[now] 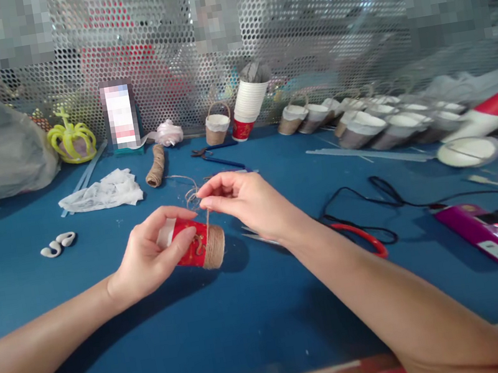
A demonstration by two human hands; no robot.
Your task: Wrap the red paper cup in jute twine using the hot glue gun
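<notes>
My left hand (152, 249) is wrapped round a red and white paper cup (188, 258), which lies on its side in the air over the table. Brown twine (214, 247) is wound in rows about the cup's right-hand end. With thumb and forefinger, my right hand (236, 198) pinches the twine just above the cup. A loose tangle of it hangs by the fingertips and trails back to a twine spool (155, 166). Under my right wrist lie scissors with red handles (360, 237), partly hidden by the forearm.
Pliers with blue handles (226, 160) and a crumpled white cloth (106, 193) lie further back. A cup stack (249, 104), a small basket (218, 128) and several wrapped cups (375, 122) stand by the perforated metal screen. A purple glue gun (488, 234) with a black cord lies right.
</notes>
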